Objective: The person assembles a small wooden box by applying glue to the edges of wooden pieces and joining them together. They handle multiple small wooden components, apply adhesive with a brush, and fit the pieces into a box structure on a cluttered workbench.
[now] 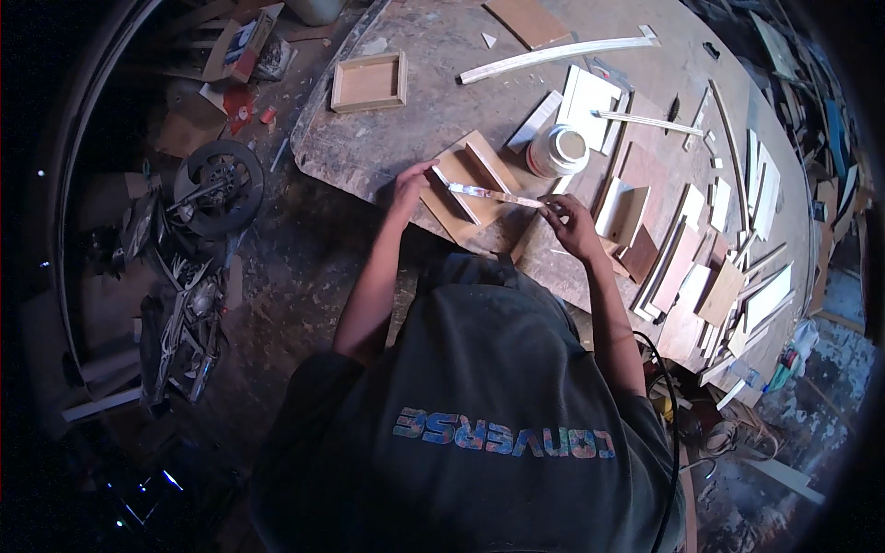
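My left hand (414,187) grips the left side of a brown wooden panel (464,168) at the table's near edge, fingertips by the end of an upright strip (458,200). A second upright strip (488,165) stands across the panel, roughly parallel to it. In my right hand (572,226) is a thin stick (493,194) smeared with white, pinched at its right end. Its other end reaches over the panel to the nearer strip. Just beyond my right hand stands a white round tub (558,151) with pale contents.
A shallow wooden box frame (370,82) lies at the table's far left. Several boards and strips cover the right side, with a small wooden assembly (620,214) right of my right hand. Motorcycle parts (198,286) stand on the floor at left. A black cable (676,424) hangs at right.
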Tool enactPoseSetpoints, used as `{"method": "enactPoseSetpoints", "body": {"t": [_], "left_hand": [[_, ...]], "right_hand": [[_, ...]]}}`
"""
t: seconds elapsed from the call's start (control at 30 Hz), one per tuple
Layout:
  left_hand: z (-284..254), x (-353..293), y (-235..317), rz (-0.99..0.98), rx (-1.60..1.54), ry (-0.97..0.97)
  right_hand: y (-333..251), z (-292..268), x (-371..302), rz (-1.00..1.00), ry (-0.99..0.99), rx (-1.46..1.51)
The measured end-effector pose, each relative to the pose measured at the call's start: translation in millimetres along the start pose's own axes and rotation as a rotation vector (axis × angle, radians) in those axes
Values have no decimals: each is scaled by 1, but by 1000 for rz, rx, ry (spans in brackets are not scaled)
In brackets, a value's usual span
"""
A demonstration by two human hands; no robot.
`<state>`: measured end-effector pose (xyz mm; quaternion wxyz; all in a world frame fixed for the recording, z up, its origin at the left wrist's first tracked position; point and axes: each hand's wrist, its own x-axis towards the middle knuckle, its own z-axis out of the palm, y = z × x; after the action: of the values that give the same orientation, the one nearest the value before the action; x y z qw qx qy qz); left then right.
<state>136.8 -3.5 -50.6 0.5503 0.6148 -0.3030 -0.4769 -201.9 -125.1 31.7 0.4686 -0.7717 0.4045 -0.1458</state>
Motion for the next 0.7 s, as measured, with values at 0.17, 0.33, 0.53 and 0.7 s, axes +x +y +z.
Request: {"method": "enactPoseSetpoints", "body": {"t": [0.17,0.33,0.53,0.7], "left_hand": [[4,2,0,-27,95,2],[5,-1,10,-39,147,3],[5,0,5,-48,191,39],[2,0,3,-49,214,38]], "right_hand": [[9,7,6,-30,-13,22],[6,-1,-2,-23,-25,-48],[7,-13,-19,-22,-35,-84],[2,-28,-37,13,-60,-73]]}}
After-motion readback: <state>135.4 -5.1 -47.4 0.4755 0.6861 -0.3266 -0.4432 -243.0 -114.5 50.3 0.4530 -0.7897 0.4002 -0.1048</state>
